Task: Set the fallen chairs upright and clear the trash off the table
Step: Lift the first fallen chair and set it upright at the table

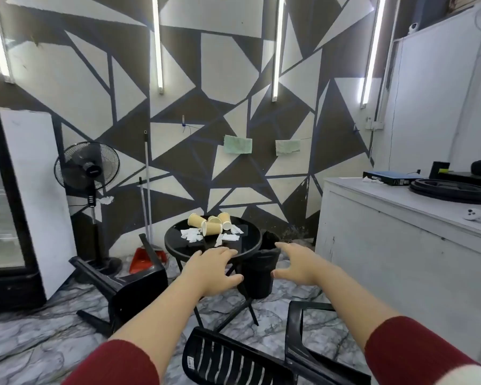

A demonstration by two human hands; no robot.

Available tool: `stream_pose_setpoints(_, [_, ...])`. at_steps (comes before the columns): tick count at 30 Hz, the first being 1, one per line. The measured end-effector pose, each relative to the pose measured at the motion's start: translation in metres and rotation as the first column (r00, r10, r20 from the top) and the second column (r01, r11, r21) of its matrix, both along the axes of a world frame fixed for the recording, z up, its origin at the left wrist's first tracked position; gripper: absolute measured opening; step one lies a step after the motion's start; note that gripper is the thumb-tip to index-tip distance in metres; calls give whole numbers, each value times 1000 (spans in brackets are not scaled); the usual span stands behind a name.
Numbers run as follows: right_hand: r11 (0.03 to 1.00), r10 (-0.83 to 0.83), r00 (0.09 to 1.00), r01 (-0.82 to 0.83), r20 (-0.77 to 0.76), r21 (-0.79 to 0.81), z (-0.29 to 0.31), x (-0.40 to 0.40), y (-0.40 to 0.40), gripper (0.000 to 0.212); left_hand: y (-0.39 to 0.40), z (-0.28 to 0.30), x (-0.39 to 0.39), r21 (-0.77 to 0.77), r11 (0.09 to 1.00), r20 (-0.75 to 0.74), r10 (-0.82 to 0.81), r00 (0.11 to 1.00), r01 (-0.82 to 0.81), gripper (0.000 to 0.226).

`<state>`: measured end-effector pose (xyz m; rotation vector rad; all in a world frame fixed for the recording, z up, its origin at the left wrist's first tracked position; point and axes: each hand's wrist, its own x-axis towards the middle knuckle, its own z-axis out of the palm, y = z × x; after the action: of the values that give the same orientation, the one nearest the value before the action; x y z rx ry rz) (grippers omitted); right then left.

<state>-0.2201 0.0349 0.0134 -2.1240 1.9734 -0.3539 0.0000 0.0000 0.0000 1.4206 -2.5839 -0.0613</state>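
ahead, both hands empty, left hand (211, 269) and right hand (296, 263) spread, fallen chair (122, 284) beside littered table (178, 240), bin (257, 276)

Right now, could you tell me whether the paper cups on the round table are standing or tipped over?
Tipped over: the paper cups lie on their sides on the round table.

The person wears dark red ribbed sleeves, pushed up so both forearms are bare. The left hand (211, 269) and right hand (296, 263) are bare, without gloves. The right sleeve has a whitish part near the frame edge.
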Motion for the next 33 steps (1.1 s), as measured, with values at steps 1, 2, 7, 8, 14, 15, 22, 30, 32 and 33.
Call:
stream_pose_setpoints(1, [1000,-3,1000,3,7,1,-3,3,-11,81,-11,0,1,2,1000,2,-1,1000,1,68])
stream_pose_setpoints(2, [1000,-16,1000,16,11,2,-5,4,-24,81,-23,-1,2,0,1000,12,-3,1000,3,68])
stream_pose_setpoints(7, [997,-60,998,59,12,50,-22,13,-74,81,-83,-23,8,29,999,44,-35,998,34,68])
stream_pose_setpoints(8, [997,-63,998,63,3,51,-24,14,-82,81,-94,-28,9,31,999,53,-37,998,36,68])
stream_pose_setpoints(14, [988,-81,997,79,9,136,-62,9,-120,83,-139,-64,7,113,993,89,-47,995,36,68])
stream_pose_setpoints(15, [985,-84,996,81,18,152,-68,6,-126,83,-145,-70,5,127,991,93,-49,995,37,67])
stream_pose_setpoints(22, [972,-77,996,65,42,227,-106,-24,-168,81,-182,-110,-22,204,979,117,-32,993,8,67])
stream_pose_setpoints(30, [942,10,999,-25,49,334,-150,-75,-225,81,-220,-158,-67,299,947,157,70,985,-115,67])
stream_pose_setpoints(32, [929,42,998,-57,50,366,-162,-86,-239,81,-226,-170,-78,329,934,155,95,983,-142,68])
stream_pose_setpoints(33, [922,58,997,-75,55,379,-168,-92,-245,80,-228,-177,-83,345,926,155,105,982,-153,68])
